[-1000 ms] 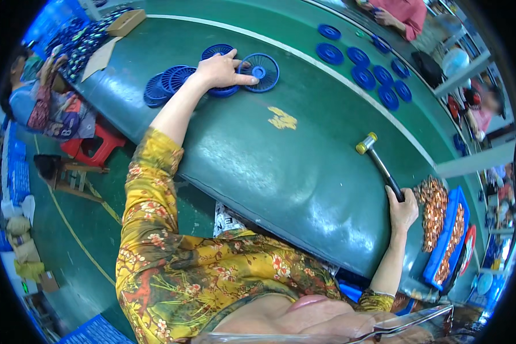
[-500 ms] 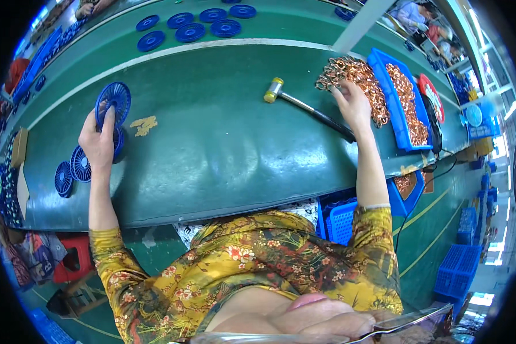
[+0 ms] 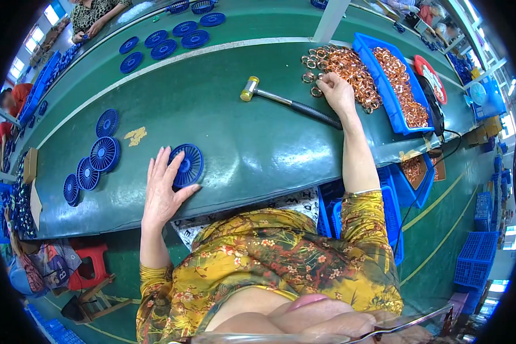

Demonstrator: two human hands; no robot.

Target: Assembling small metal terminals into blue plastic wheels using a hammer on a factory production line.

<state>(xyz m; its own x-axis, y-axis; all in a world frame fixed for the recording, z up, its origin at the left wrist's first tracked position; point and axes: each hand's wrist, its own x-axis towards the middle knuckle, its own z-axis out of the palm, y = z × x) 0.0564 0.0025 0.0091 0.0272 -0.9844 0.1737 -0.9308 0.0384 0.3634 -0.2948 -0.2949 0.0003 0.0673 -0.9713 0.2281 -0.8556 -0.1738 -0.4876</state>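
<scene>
**Left hand (image 3: pixel 165 192) on blue grille (image 3: pixel 190 167), right hand (image 3: pixel 338 93) at copper rings (image 3: pixel 350 71)**

Left hand spread, fingers over the round grille, which sits on the green desk (image 3: pixel 246 143) near its front edge. Right hand at the ring pile's edge; can't tell if it's pinching one. Mallet (image 3: pixel 304 109) lies beside right wrist.

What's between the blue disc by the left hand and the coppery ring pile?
Head view: the hammer, lying on the tabletop, then the right hand at the edge of the ring pile.
</scene>
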